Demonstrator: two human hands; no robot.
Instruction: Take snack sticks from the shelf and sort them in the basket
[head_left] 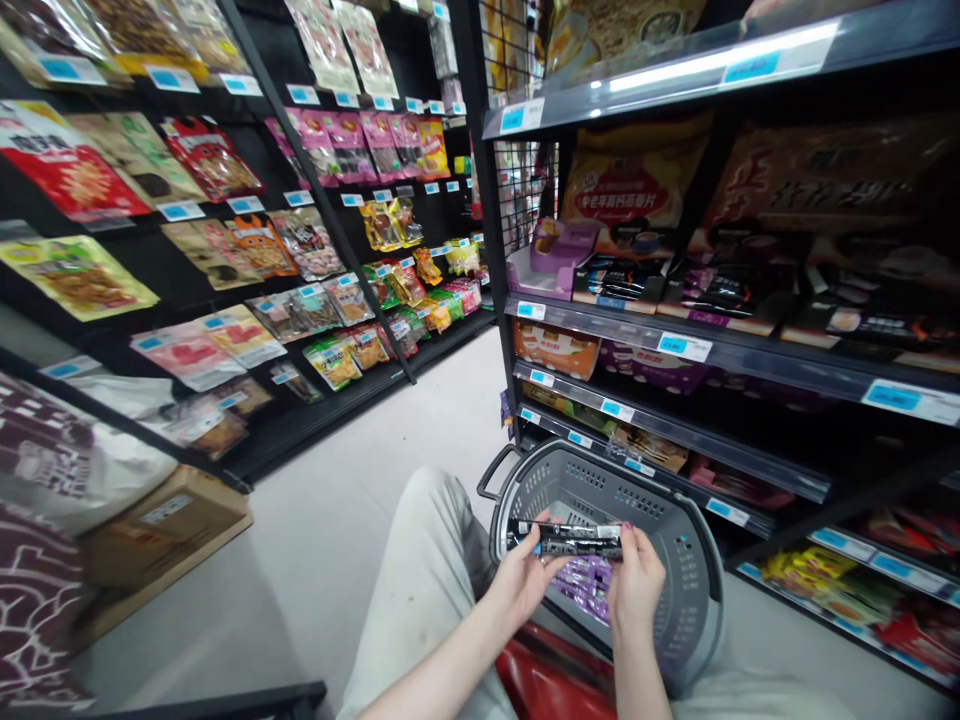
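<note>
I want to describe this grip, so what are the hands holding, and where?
Black sachets: the left hand grips one end, the right hand the other, above the basket.

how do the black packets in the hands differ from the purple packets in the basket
The black packets are dark with pale print, while the purple packets are mostly purple.
The black packets are held up between the left hand and right hand; the purple packets lie lower, inside the basket.
Both have shiny wrapping.
</note>
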